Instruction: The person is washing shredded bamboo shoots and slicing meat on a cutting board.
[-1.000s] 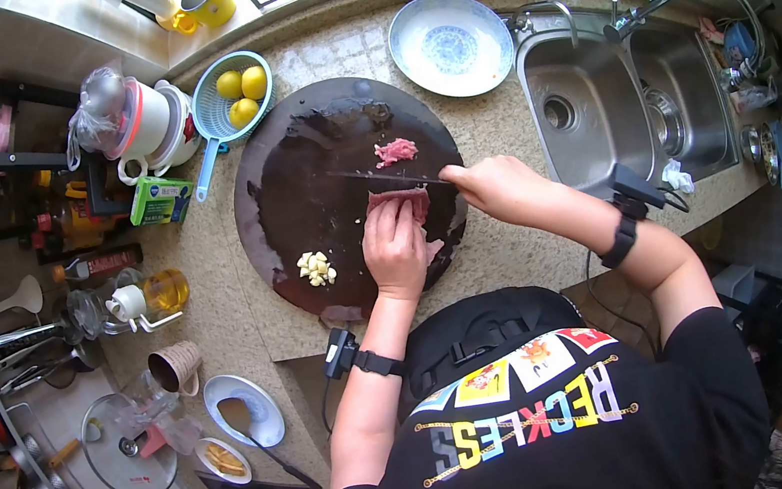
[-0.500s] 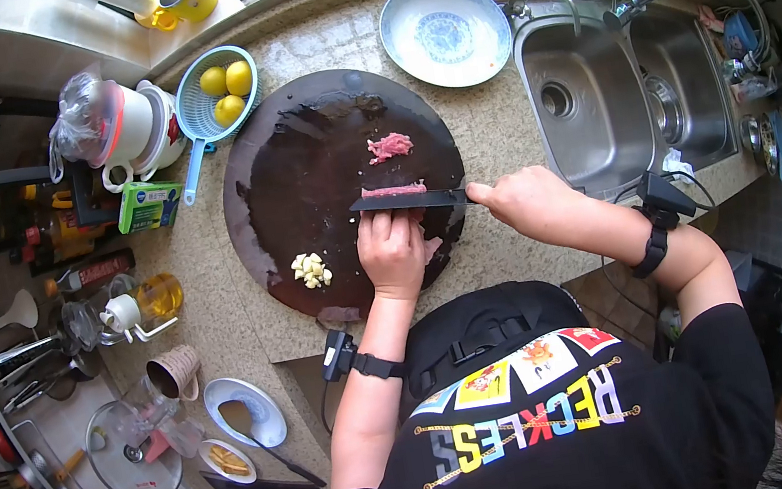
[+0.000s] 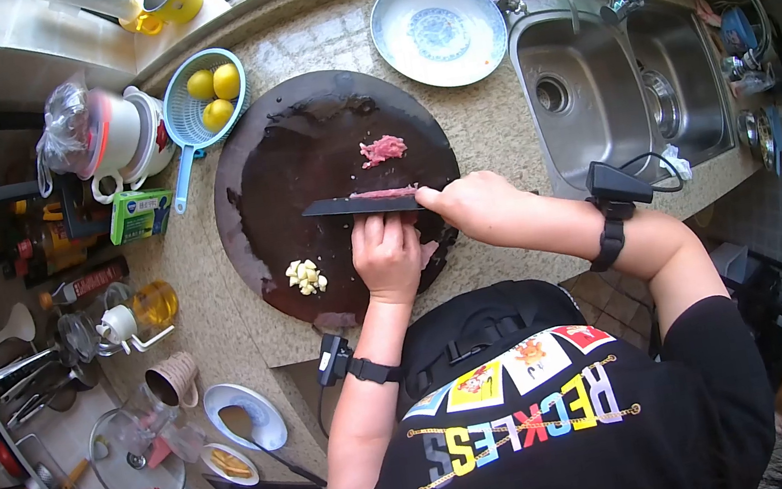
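On the round dark cutting board (image 3: 289, 169), my right hand (image 3: 466, 205) is closed round the handle of a black knife (image 3: 345, 207). The blade lies across the board, with a strip of pink meat (image 3: 386, 194) along its far side. My left hand (image 3: 386, 253) presses down just on the near side of the blade, fingers together over meat mostly hidden beneath them. A bit of that meat (image 3: 428, 254) shows at the hand's right. A small pile of cut meat (image 3: 383, 150) sits farther up the board. Chopped pale garlic (image 3: 306, 277) lies at the lower left.
Beyond the board is a white-blue plate (image 3: 438, 31), left of a double sink (image 3: 583, 104). A blue colander (image 3: 178, 104) with yellow fruit stands at the upper left. An oil bottle (image 3: 155, 305), a mug (image 3: 173, 378) and a glass lid (image 3: 135, 460) are at the left.
The knife and my right hand have moved left across the board, the blade now reaching farther past my left hand. My left hand has stayed nearly in place. The whole view has shifted slightly.
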Motion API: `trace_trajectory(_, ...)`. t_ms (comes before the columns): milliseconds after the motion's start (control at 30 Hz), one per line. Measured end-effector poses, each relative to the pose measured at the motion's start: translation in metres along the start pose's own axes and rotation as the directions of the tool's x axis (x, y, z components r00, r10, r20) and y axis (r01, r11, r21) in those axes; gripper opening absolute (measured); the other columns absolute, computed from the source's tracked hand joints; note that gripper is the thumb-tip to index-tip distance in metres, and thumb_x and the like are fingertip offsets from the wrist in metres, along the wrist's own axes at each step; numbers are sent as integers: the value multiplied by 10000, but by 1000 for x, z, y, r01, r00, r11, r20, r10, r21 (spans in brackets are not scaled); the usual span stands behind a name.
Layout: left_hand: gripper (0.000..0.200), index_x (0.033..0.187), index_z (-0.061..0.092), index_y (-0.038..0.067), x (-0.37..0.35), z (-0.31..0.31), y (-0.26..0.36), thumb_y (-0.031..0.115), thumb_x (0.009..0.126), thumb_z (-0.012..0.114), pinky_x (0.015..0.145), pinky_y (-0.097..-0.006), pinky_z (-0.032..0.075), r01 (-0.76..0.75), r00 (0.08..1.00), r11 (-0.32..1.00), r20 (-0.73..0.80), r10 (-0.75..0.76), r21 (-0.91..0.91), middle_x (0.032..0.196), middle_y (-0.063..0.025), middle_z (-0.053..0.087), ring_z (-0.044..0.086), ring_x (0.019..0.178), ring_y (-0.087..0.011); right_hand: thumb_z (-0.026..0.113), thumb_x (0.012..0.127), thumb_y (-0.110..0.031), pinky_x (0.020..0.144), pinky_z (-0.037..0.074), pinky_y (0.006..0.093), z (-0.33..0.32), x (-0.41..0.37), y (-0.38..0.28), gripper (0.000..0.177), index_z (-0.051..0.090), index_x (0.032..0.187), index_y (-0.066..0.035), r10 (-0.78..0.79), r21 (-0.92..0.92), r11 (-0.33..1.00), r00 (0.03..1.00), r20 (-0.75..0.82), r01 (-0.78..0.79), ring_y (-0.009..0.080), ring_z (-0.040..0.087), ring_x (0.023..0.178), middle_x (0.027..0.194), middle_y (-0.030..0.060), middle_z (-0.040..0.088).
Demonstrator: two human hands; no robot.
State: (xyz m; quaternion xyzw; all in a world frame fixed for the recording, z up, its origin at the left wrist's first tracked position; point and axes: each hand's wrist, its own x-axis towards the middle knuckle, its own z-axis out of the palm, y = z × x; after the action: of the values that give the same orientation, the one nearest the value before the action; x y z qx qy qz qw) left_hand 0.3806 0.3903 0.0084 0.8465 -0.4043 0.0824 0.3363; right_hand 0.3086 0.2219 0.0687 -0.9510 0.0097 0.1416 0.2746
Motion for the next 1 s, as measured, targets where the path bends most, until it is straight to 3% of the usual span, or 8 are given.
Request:
trace_trajectory(67,228,976,695,71,-1,-1,1,102,752,666,853,-416,492,35,998,999,48,-36,27,1017,-91,636,582,1025,-366,515,837,-73,596,511,470,-1,-4,2,221,479,1054,-51,20,-2,1000,998,66,-19,368,657,719,736,168,646)
trace_trajectory(267,223,980,694,70,2,1,0,111,763,659,837,-413,498,0,1000,1000,-8,0,30,988,-92,637,593,1000,-361,523,831,-67,607,518,470,-22,-33,4,217,478,1042,-50,180,-73,983,963,200,-169,374,660,731,737,169,649)
trace_trajectory(500,225,976,690,54,0,-1,0,113,761,662,811,-409,502,42,996,999,74,-44,35,985,-105,638,602,952,-347,530,847,-108,573,512,465,18,22,-7,211,461,1040,-56,-23,-4,1000,997,-79,23,364,655,686,700,154,638)
trace_trajectory(567,222,973,689,54,-2,-1,-1,110,759,662,813,-408,500,26,999,999,44,-28,44,990,-103,637,602,959,-344,534,838,-86,621,537,448,8,14,-8,216,491,1045,-42,-5,-24,1000,1000,-12,4,352,673,751,777,170,660)
trace_trajectory(667,214,963,685,50,-2,2,-3,100,756,661,827,-409,496,16,1000,999,-2,-16,39,1025,-100,632,597,986,-342,530,843,-96,619,529,459,1,-16,3,211,497,1050,-63,145,-111,984,986,77,-136,352,671,745,763,162,657)
trace_trajectory(800,205,928,688,44,-1,2,-2,78,731,641,840,-401,488,-15,999,999,-52,17,51,1006,-98,635,603,950,-321,526,852,-110,608,510,485,-10,-26,15,189,491,1034,-77,170,-121,980,979,114,-156,375,656,730,745,177,645)
trace_trajectory(900,210,931,687,36,-1,2,-1,56,729,635,848,-397,487,-10,999,1000,-44,11,22,992,-98,636,605,950,-309,523,863,-125,600,478,518,-7,-12,21,150,470,993,-71,109,-43,993,987,-119,-114,410,624,710,716,201,621)
trace_trajectory(1000,214,931,685,21,-2,-3,-1,25,723,633,847,-389,488,-7,999,1000,-38,7,3,970,-99,640,608,948,-290,523,866,-131,607,476,517,-13,-5,18,152,470,996,-74,135,-3,990,965,-223,-139,410,621,712,709,196,618)
